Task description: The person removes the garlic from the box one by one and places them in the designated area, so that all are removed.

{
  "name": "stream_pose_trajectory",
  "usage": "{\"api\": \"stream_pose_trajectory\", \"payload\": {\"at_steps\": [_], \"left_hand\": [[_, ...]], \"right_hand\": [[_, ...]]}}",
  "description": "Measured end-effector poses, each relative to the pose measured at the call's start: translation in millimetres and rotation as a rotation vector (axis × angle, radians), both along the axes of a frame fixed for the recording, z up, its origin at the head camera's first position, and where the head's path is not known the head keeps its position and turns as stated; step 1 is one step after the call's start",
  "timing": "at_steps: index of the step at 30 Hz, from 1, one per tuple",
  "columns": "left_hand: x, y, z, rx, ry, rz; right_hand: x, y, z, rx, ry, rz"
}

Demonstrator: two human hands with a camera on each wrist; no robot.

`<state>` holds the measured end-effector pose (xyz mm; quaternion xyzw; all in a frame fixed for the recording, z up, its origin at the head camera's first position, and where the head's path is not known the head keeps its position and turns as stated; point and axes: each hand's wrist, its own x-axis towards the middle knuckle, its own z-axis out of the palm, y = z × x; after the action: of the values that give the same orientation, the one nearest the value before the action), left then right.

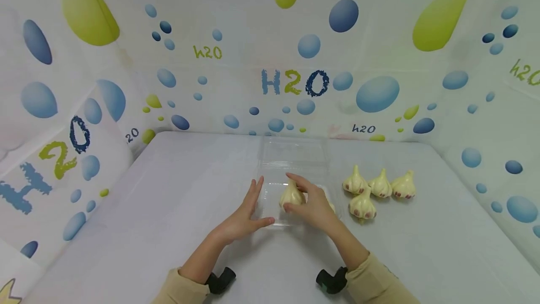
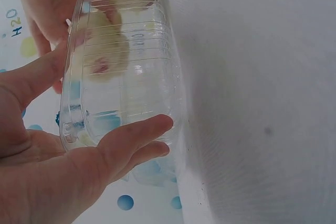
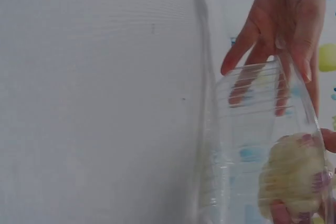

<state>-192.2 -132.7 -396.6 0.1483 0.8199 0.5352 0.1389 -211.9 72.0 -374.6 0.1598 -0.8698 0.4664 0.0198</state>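
Note:
A clear plastic clamshell box [image 1: 268, 198] lies on the table, its lid [image 1: 293, 151] folded back away from me. My right hand [image 1: 316, 208] pinches a garlic bulb [image 1: 291, 195] between thumb and fingers, within the tray's outline. Behind that hand a second bulb [image 1: 331, 206] shows at the tray's right side, mostly hidden. In the left wrist view both bulbs appear through the ribbed wall. Fingers spread, my left hand [image 1: 238, 222] stands at the box's left side, thumb by the near corner. The right wrist view shows the pinched bulb [image 3: 294, 177] through the plastic.
Several more garlic bulbs [image 1: 380, 184] sit in a cluster to the right of the box. Two black curved pieces [image 1: 332, 280] show by the sleeves [image 1: 379, 278]. A white backdrop [image 1: 236, 97] with coloured dots rises behind and beside the table [image 1: 168, 191].

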Motion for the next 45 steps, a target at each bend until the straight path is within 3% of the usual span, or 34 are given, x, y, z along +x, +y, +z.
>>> {"api": "stream_pose_trajectory", "payload": {"at_steps": [21,45], "left_hand": [[-0.5,-3.2,2.1,-0.012,0.001,0.032],[0.7,0.8,0.5,-0.003,-0.006,-0.005]], "right_hand": [[8.0,35.3,21.7,-0.073,0.045,-0.056],[16.6,86.6,29.9,-0.122,0.024,-0.179]]}}
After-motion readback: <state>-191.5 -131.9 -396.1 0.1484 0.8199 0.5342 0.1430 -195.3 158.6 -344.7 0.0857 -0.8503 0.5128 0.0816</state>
